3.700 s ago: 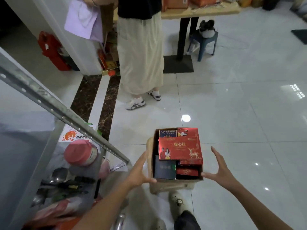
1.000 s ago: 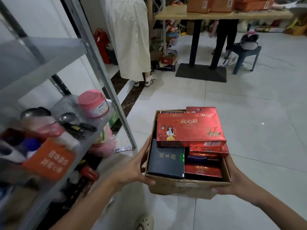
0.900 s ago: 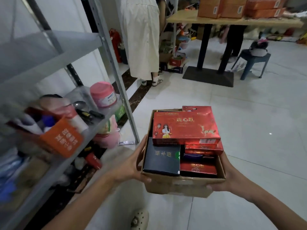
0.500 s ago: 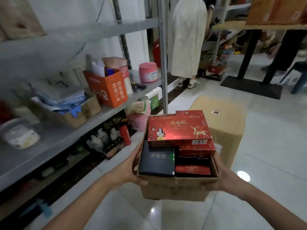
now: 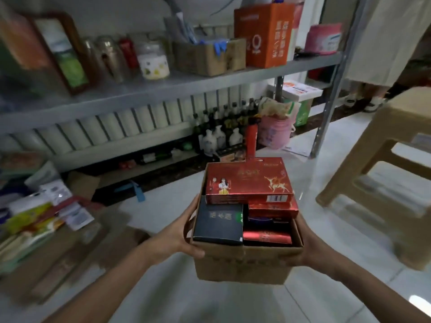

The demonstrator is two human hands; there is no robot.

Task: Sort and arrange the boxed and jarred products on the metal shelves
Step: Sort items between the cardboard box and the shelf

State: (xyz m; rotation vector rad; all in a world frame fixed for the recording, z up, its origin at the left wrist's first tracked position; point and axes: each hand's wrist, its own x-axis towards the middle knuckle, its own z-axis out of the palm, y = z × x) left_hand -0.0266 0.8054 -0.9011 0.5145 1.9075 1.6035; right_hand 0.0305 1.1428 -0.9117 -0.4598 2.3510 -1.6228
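A plain brown cardboard box [image 5: 242, 264], open-topped and soft at the corners, is held in the air above the glossy pale floor tiles [image 5: 233, 304], in front of the grey metal shelf [image 5: 186, 87]. The left grip [image 5: 184, 236] clasps its left wall, thumb hooked over the front corner; the right grip [image 5: 312, 247] curls round the right corner, fingers mostly hidden. Inside, packed tight, a flat shiny red carton [image 5: 249, 183] with a gold deer lies on top, over a matte black box [image 5: 219, 222] and smaller red foil packs [image 5: 272, 209]. On the shelf stand blurred glass jars [image 5: 152, 59], a tall orange carton [image 5: 265, 36] and a pink-lidded tub [image 5: 324, 39]. A beige plastic stool [image 5: 384, 145] stands to the right.
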